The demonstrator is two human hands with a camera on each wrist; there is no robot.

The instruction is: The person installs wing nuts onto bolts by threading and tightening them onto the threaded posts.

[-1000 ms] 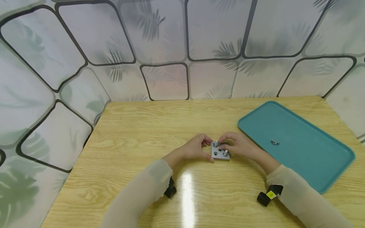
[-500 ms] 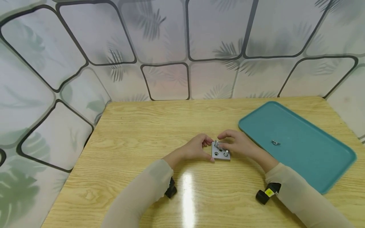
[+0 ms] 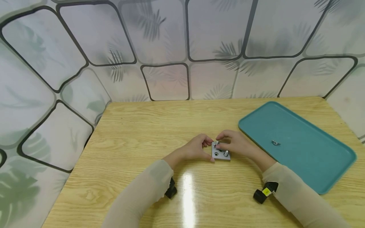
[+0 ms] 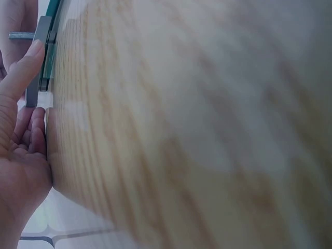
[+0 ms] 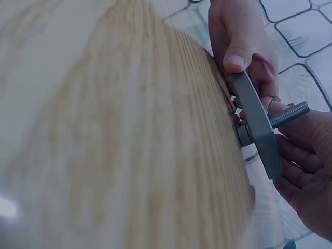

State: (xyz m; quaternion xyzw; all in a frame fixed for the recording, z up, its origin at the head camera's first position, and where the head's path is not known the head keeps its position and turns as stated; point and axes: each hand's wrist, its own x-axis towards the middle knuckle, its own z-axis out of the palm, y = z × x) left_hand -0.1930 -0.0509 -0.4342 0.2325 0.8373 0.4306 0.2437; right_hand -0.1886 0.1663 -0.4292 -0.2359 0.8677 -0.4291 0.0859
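A small square metal plate [image 3: 220,156] with holes sits between both hands, near the middle of the wooden table. My left hand [image 3: 194,148] grips its left edge between thumb and fingers. A threaded bolt [image 5: 291,115] stands up through the plate, its head [image 5: 244,134] showing underneath in the right wrist view. At the plate's far left corner, my right hand [image 3: 238,144] pinches a small wing nut [image 3: 216,144] on another bolt, mostly hidden by the fingers. In the left wrist view the plate [image 4: 37,67] appears edge-on beside the left thumb.
To the right lies a teal tray [image 3: 302,158], with a loose wing nut [image 3: 275,142] on it. The wooden table [image 3: 142,133] reaches back to a patterned wall covering [image 3: 212,79]. A black wrist camera [image 3: 260,196] hangs under the right sleeve.
My right fingers have shifted slightly left and turned around the wing nut, and the right forearm has swung a little to the left. The left hand keeps its hold on the plate.
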